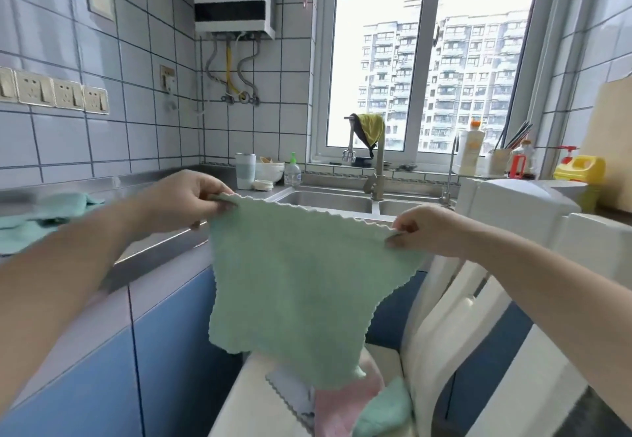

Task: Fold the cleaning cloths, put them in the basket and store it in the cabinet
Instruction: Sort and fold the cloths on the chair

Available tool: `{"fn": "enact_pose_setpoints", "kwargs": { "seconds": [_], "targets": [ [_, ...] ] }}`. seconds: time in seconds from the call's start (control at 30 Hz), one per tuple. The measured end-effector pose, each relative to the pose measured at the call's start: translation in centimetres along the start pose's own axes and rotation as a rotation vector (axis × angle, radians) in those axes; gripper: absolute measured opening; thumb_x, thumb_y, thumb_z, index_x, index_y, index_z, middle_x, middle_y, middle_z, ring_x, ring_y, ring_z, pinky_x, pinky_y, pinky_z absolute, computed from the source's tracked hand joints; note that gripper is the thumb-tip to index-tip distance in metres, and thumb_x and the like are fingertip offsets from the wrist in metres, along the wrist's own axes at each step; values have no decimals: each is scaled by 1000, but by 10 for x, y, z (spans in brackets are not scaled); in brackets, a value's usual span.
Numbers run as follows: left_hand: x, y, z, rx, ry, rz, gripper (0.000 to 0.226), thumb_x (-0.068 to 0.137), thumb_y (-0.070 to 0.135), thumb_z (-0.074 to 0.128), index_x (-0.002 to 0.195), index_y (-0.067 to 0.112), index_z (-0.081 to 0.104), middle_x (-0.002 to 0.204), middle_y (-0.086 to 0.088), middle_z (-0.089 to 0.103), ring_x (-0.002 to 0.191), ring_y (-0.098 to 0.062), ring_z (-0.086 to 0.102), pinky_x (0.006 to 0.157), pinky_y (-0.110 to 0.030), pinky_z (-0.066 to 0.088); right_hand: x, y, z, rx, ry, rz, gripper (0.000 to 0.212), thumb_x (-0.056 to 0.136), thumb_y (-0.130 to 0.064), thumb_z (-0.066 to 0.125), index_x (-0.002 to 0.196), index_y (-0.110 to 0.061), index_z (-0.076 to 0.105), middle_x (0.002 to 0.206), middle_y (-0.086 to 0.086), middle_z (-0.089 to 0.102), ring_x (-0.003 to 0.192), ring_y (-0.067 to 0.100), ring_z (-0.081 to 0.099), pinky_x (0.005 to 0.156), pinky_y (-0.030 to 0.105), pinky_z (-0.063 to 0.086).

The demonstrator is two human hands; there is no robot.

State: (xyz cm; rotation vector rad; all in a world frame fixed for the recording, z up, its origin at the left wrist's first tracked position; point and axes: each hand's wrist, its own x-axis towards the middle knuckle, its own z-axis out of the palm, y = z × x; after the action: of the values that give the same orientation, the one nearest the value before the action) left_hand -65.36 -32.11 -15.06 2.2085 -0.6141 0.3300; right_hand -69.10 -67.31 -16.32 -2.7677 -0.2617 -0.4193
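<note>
Cloth (294, 286), pale green with a wavy edge, hangs spread out in the middle of the frame, held up in the air by its two top corners. The left hand (178, 202) pinches the upper left corner between thumb and curled fingers, so its grip is narrow and closed on the fabric. The right hand (424, 228) pinches the upper right corner in the same way, a little lower in the frame than the left. The cloth's top edge runs taut between the two hands, and its lower part droops freely towards the bottom centre.

Below it, at the bottom centre of the frame, more cloths lie in a loose heap on a white chair (441, 317): a grey cloth (290, 392), a pink cloth (342, 402) and a small green cloth (386, 409). The hanging cloth's lower tip overlaps the pink one in the picture; whether they touch cannot be told.

At the left edge of the frame another green cloth (44, 217) lies on the steel surface (160, 241), blurred. Blue cabinet doors (171, 351) run under that surface at lower left. Behind the held cloth, in the centre, is a double sink (328, 199) with a tap (376, 170), and a yellow rag (371, 129) is draped over the tap's arm. A window (427, 60) fills the upper right.
</note>
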Motion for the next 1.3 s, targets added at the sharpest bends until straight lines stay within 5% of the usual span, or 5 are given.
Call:
{"fn": "enact_pose_setpoints", "kwargs": {
  "seconds": [0.23,0.53,0.7,0.9,1.3],
  "targets": [
    [16,-24,-2,-68,-58,-179,10,88,20,64,94,14,70,63,8,52,53,-1,46,48,-15,41,30,16,12,305,31,110,12,83,-18,70,73,-16,66,66,-1,53,60,10,44,50,12,36],
    [-14,-111,84,-282,268,-242,8,91,15,59,89,12,65,87,-8,65,80,-19,61,62,-19,58,19,52,130,1064,179,275,26,89,-25,62,104,-4,65,92,7,67,87,22,62,83,40,52],
    [-56,-114,98,-281,217,-211,13,94,12,53,90,19,64,71,17,67,68,4,60,62,-9,51,-19,41,168,1316,167,270,17,96,-22,50,100,-12,63,79,-2,68,68,10,65,59,24,54],
    [-146,-169,145,-137,123,-416,11,95,16,52,91,14,62,79,-12,62,67,-6,56,67,-26,50,-91,42,274,1235,34,481,20,97,-27,47,91,-17,64,80,2,59,73,16,55,62,36,45],
    [-246,-242,226,51,-180,-607,15,95,28,49,84,22,57,74,1,60,68,-15,54,62,-28,40,-162,55,367,816,-240,616,23,99,-27,42,80,-19,53,74,-5,51,73,12,48,61,26,34]
  ]
}}
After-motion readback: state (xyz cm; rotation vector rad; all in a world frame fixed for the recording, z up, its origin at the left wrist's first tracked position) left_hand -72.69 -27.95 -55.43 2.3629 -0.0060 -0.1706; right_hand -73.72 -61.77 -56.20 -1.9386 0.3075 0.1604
